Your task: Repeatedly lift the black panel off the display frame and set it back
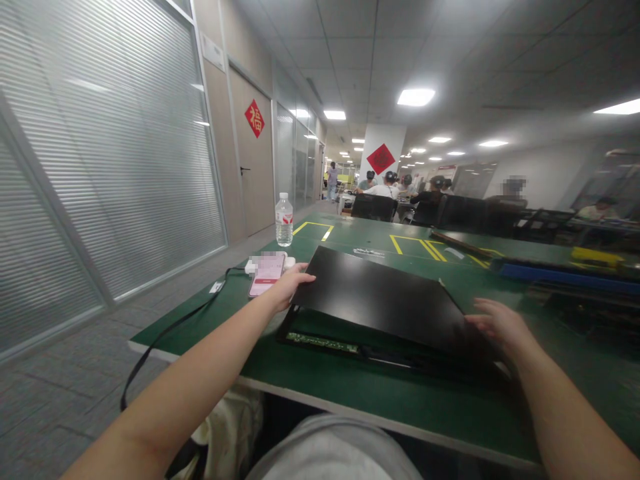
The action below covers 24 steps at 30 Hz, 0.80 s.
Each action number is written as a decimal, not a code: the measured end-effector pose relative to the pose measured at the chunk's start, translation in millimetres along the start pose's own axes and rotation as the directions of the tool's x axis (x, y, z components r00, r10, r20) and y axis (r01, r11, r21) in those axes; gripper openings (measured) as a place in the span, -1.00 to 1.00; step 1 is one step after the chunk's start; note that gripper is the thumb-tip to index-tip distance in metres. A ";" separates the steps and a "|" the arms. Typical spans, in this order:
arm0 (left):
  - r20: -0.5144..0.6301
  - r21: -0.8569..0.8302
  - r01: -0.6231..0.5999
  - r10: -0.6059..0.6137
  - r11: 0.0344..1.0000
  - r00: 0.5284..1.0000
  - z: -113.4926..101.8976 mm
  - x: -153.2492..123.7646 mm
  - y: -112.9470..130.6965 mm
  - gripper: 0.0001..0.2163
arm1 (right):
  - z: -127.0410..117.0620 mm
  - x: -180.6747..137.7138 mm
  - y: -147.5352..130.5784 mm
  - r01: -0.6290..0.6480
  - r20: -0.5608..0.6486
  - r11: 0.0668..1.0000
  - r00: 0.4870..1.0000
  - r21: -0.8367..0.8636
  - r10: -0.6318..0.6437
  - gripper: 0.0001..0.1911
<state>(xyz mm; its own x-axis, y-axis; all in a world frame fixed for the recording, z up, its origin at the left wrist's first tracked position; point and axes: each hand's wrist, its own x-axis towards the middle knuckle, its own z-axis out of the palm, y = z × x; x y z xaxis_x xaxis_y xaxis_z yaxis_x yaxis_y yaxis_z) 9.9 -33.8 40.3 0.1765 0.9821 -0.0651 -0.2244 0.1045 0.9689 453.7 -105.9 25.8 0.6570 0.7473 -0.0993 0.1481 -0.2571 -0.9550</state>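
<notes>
On the green table, a thin circuit strip peeks out at the near side of the big black panel. The left hand pinches the panel's left end. The right hand is at its right end — I cannot tell if it grips. Left of the panel are a phone and a bottle. Past the panel are yellow lines — then, far off, sitting people.

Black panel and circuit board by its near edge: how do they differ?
The black panel is broad; the circuit board is a narrow strip. The panel is plain and glossy, the board green with small pale marks. The left hand holds the panel; neither hand touches the board. Both are over the green table.
</notes>
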 end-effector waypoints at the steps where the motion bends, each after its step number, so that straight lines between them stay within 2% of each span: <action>1: -0.002 0.003 0.006 -0.006 1.000 1.000 0.2 0.2 0.0 -0.53 | 0.0 0.4 0.1 -0.003 -0.002 1.000 1.000 -0.003 0.003 -0.64; 11: -0.058 0.041 -0.017 0.020 0.999 0.998 -1.0 0.6 0.1 -0.56 | 0.2 4.0 2.1 0.035 0.006 0.999 0.999 0.040 -0.035 -0.63; 20: -0.083 -0.095 -0.140 0.132 0.986 0.988 -11.8 10.2 4.2 -0.52 | 5.3 1.9 2.3 0.076 0.082 0.995 0.993 0.058 -0.080 -0.50; 24: -0.099 -0.076 -0.154 0.146 0.985 0.984 -10.8 7.9 6.9 -0.50 | 5.6 -1.5 0.8 0.059 0.094 0.993 0.993 0.104 -0.069 -0.50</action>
<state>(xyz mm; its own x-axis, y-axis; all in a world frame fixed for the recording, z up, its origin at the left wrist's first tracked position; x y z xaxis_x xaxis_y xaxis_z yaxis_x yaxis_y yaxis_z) -0.6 -23.5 43.9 0.0457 0.9975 0.0534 -0.3207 -0.0360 0.9465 448.7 -103.9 23.6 0.5730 0.8174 -0.0591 0.1090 -0.1475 -0.9830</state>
